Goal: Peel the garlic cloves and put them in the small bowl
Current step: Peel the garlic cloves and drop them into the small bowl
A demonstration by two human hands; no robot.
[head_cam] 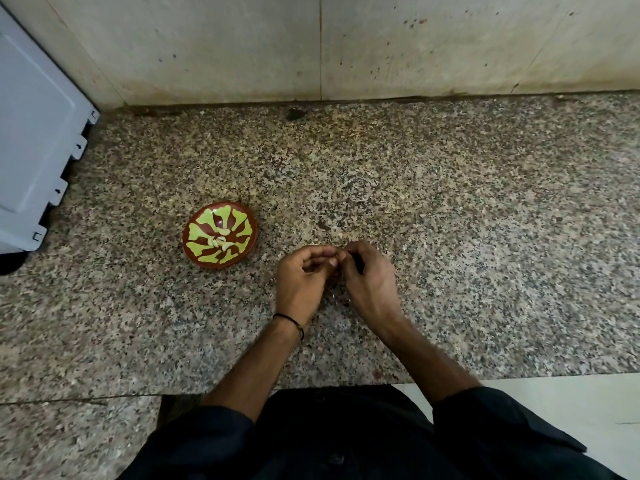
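Note:
A small brown bowl with a green leaf pattern sits on the speckled granite counter, left of my hands. Several pale peeled garlic cloves lie in its middle. My left hand and my right hand meet fingertip to fingertip just above the counter. Their fingers are curled and pinch something small between them. It is almost fully hidden, so I cannot make out the clove itself. A thin black thread circles my left wrist.
A grey-white appliance stands at the left edge of the counter. A stained tiled wall closes the back. The counter's front edge runs just before my dark shirt, with pale floor at lower right.

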